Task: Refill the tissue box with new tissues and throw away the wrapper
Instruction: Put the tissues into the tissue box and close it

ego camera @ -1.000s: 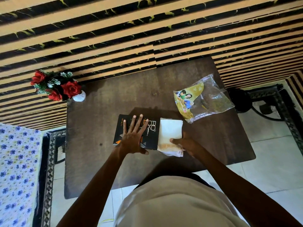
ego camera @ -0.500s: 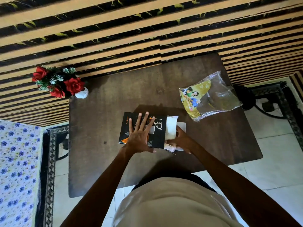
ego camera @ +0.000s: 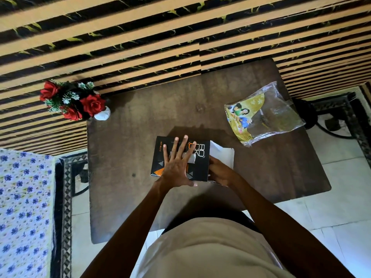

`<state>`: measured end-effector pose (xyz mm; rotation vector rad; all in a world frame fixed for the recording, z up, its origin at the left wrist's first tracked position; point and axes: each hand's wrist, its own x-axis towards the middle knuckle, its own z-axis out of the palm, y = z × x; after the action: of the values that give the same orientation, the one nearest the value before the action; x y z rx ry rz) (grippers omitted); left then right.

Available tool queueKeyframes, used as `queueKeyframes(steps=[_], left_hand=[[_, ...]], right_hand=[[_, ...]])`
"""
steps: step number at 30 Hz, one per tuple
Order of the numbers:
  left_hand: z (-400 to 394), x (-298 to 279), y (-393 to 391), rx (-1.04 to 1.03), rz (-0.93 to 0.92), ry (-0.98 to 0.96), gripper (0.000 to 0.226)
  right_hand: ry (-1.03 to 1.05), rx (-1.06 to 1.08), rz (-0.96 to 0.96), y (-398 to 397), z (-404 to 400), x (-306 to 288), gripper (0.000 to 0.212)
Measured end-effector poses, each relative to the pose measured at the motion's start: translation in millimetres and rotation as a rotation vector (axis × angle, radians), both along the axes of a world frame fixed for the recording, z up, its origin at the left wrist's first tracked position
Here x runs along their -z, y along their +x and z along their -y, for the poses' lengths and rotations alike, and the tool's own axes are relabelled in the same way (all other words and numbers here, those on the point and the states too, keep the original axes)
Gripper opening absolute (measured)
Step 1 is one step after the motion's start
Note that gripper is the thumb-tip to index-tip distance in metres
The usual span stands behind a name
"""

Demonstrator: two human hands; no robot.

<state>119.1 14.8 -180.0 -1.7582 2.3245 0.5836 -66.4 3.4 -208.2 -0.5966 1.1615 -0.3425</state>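
Observation:
A black tissue box [ego camera: 200, 157] with orange marks lies flat near the middle of the dark wooden table [ego camera: 124, 197]. My left hand [ego camera: 176, 167] presses flat on its top, fingers spread. My right hand [ego camera: 220, 172] is at the box's open right end, fingers curled against the white tissues [ego camera: 221, 154] that stick out a little there. A white strip of tissue shows through the slot on top, between my left fingers. The empty clear and yellow plastic wrapper [ego camera: 263, 115] lies on the table at the far right.
A white vase of red roses [ego camera: 72, 101] stands at the table's far left corner, against the striped wall. A flowered cloth [ego camera: 24, 213] covers something at the left. A black stand [ego camera: 307, 115] sits on the tiled floor to the right.
The stack of tissues, mostly outside the box a second ago, has slid left into its open end under my right hand. My left hand stays flat on the box.

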Motion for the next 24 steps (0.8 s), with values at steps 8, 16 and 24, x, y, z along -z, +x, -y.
queueKeyframes(steps=[8, 16, 24], left_hand=[[-4, 4, 0, 0.005, 0.021, -0.016, 0.144], [-17, -1, -25, -0.037, -0.079, -0.088, 0.131], [-21, 5, -67, -0.070, -0.031, -0.137, 0.105]], right_hand=[[-0.061, -0.065, -0.205, 0, 5, -8, 0.023], [-0.495, 0.201, -0.721, -51, 8, -1, 0.029], [-0.614, -0.579, -0.530, -64, 27, 0, 0.048]])
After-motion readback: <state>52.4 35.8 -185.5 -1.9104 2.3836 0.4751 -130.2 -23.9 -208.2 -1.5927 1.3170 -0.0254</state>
